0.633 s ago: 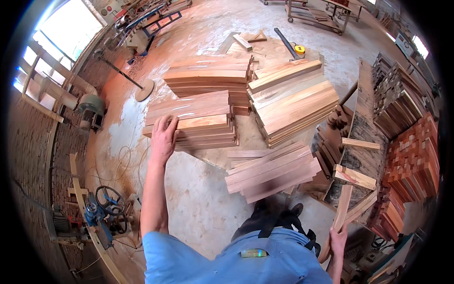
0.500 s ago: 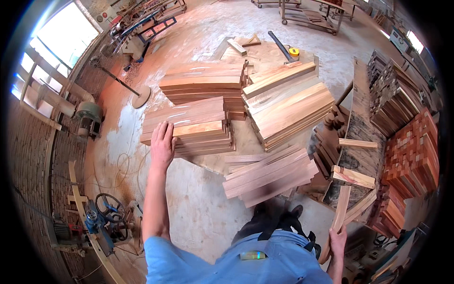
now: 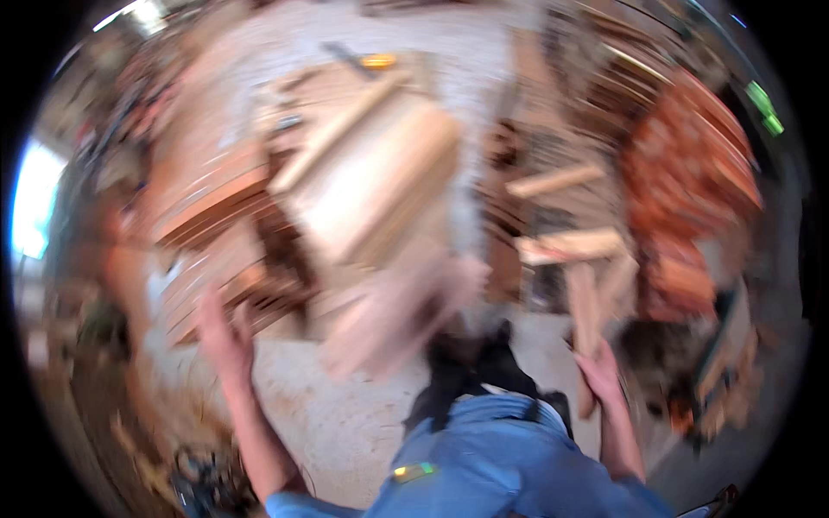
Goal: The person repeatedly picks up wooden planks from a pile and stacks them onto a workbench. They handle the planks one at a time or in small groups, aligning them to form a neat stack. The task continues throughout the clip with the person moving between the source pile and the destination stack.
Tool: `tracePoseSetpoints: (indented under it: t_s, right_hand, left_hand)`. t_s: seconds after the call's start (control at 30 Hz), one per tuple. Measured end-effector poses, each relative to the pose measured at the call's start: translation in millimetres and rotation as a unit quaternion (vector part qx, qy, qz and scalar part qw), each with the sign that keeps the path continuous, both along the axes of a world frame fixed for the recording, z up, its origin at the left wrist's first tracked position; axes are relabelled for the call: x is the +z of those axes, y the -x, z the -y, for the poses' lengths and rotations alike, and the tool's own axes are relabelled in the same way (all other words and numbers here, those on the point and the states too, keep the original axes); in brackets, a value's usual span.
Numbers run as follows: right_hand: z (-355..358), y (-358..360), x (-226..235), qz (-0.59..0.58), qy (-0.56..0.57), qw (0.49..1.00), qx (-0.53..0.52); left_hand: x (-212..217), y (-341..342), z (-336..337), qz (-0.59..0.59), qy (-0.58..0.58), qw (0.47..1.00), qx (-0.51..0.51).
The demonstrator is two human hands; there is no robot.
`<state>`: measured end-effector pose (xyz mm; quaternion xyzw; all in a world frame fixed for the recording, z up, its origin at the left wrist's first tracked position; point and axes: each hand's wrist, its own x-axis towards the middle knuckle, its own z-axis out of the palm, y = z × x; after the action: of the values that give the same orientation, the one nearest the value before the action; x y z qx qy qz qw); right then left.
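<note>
The picture is smeared by motion. My left hand [image 3: 227, 337] is over the near edge of the left board stack [image 3: 203, 276], thumb and fingers apart, holding nothing; whether it touches the stack I cannot tell. At my right side, my right hand [image 3: 602, 371] is closed round the lower part of a narrow wooden board [image 3: 583, 298], which points away from me beside the bench. In front of my body lies a fanned pile of pinkish boards [image 3: 389, 324]. Beyond it stands a stack of paler boards [image 3: 371, 173].
A long bench [image 3: 553, 147] on the right carries a short pale block [image 3: 570, 246] and a thin strip [image 3: 557, 180]. Stacked reddish pieces [image 3: 682, 173] stand farther right. A yellow tape measure [image 3: 378, 60] lies at the back, and a dark machine [image 3: 207, 479] stands low on the left.
The view has swung to the right, so the stacks now appear farther left. My left hand has come off the top of the left stack toward its near edge. My right hand still grips the board.
</note>
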<state>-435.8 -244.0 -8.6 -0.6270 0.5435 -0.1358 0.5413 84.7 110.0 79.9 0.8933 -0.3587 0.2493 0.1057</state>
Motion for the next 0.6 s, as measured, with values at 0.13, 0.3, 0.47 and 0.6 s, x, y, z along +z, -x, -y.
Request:
tracePoseSetpoints:
  t_s: [0.13, 0.3, 0.47, 0.6]
  right_hand:
    - [33.8, 9.7, 15.8, -0.133, 0.074, 0.988, -0.023]
    - [54.1, 66.5, -13.4, -0.08, 0.011, 0.989, -0.127]
    - [58.2, 91.5, -14.7, -0.076, -0.039, 0.978, -0.19]
    - [54.5, 129.6, -44.2, -0.082, -0.021, 0.979, -0.186]
  left_hand:
    - [7.7, 76.6, 103.3, -0.094, 0.09, 0.98, -0.15]
    - [-24.8, 183.3, 241.6, -0.279, 0.043, 0.888, -0.363]
    - [-108.5, 246.1, 339.6, -0.45, 0.015, 0.817, -0.359]
    - [-213.4, 245.5, 387.6, -0.615, 0.051, 0.779, -0.114]
